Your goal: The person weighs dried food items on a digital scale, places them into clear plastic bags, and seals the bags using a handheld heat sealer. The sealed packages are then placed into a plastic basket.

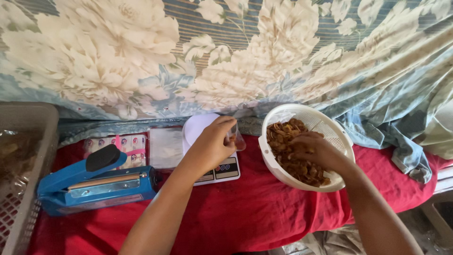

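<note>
The work in hand looked like portioning: the left hand (214, 141) pinched the mouth of a small clear bag (237, 140) just above the white kitchen scale (213, 144), while the right hand (314, 150) was down inside the white perforated bowl (330, 134), fingers curled over the brown chips (288, 137) as if gathering a pinch, though whether they had closed on any could not be told. By my judgement the filling step was under way, and the following move would call for carrying a small grab of chips leftward to the bag without dropping pieces on the red cloth (245, 212), with the bag's mouth kept open and steady over the scale. The chips were thin, curled, golden-brown pieces, heaped on the left half of the bowl; they looked brittle and light. The bag seemed to hold a few pieces already, but it was too small to be sure. To the near left lay a blue heat sealer (94, 186), with a grey plastic basket (23, 141) at the far left edge and a flowered sheet (141, 56) hanging behind.
</note>
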